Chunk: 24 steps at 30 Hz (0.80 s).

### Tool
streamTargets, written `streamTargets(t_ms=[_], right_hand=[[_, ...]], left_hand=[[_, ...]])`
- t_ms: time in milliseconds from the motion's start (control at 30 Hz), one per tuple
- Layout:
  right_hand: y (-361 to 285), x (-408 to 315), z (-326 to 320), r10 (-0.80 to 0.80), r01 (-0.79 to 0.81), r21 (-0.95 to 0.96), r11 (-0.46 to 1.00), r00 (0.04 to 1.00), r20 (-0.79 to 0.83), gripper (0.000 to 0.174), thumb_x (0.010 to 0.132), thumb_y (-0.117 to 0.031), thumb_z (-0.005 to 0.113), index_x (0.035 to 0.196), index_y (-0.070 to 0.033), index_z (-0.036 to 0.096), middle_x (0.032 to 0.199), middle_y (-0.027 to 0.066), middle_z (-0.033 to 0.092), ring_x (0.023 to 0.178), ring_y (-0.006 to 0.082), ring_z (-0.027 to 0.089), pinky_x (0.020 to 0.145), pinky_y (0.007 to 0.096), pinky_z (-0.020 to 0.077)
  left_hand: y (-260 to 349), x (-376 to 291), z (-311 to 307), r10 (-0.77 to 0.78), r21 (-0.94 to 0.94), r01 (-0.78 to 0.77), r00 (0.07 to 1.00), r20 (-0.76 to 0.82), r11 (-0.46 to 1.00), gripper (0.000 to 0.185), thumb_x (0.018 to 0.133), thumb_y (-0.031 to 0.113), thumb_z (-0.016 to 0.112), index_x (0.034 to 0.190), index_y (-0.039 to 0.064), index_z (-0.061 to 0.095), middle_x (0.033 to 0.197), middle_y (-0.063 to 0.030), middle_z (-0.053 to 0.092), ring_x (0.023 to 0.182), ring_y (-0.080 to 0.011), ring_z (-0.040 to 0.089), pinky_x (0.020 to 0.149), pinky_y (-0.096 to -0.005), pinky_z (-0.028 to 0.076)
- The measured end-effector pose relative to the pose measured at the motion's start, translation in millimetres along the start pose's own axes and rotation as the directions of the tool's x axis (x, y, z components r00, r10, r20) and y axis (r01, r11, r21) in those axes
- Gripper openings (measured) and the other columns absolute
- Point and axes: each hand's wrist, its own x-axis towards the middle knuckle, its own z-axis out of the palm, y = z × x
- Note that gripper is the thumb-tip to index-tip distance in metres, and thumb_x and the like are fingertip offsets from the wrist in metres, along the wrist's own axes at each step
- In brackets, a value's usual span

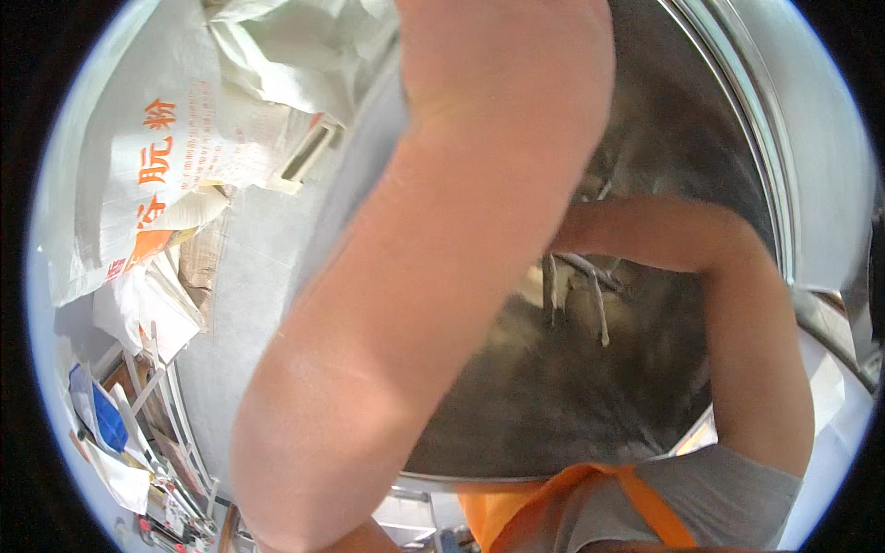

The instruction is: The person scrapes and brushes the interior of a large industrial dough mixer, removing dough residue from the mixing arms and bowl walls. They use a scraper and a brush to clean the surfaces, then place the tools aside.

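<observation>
My left forearm [415,263] fills the middle of the view, crossing from the elbow at lower left to the top edge. My left hand is out of view. At right, my right arm [753,332] bends at the elbow and reaches into a large round metal bowl [553,422]. My right hand is hidden behind the left forearm, so what it touches cannot be seen. Close below the right forearm are a metal rod [591,269] and a hanging strand of dough-like material [603,321]. A pale lump [536,287], perhaps dough, shows lower in the bowl, blurred.
The metal rim [750,104] curves along the right. A white sack with orange printing [155,159] and crumpled white sheeting [297,48] lie at upper left by a grey surface [252,249]. A white-framed rack [148,390] with assorted items stands at lower left.
</observation>
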Motion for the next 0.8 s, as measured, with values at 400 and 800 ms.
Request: streamTargets(t_ms=[400, 800], right_hand=[[-56.9, -152.8, 76.0, 0.404, -0.348, -0.217, 0.912, 0.854, 0.327, 0.035, 0.099, -0.021, 0.061, 0.127, 0.000, 0.059, 0.097, 0.0169, 0.073, 0.099, 0.0366, 0.074, 0.080, 0.0468, 0.0615], [-110.1, -147.3, 81.4, 0.293, -0.313, 0.025, 0.949, 0.910, 0.292, 0.040, 0.094, -0.020, 0.062, 0.131, -0.007, 0.056, 0.077, 0.0114, 0.069, 0.072, 0.0313, 0.073, 0.059, 0.0485, 0.0600]], left_hand=[[12.7, 5.2, -1.8, -0.082, 0.089, 0.072, 0.991, 0.107, 0.993, 0.056, 0.092, 0.018, 0.064, 0.145, 0.003, 0.053, 0.113, -0.0167, 0.061, 0.101, -0.0292, 0.068, 0.083, -0.0382, 0.058], [17.6, 8.7, -11.0, -0.101, 0.045, 0.096, 0.988, 0.119, 0.994, 0.062, 0.092, 0.023, 0.071, 0.145, 0.001, 0.050, 0.117, -0.0216, 0.060, 0.103, -0.0352, 0.068, 0.089, -0.0440, 0.057]])
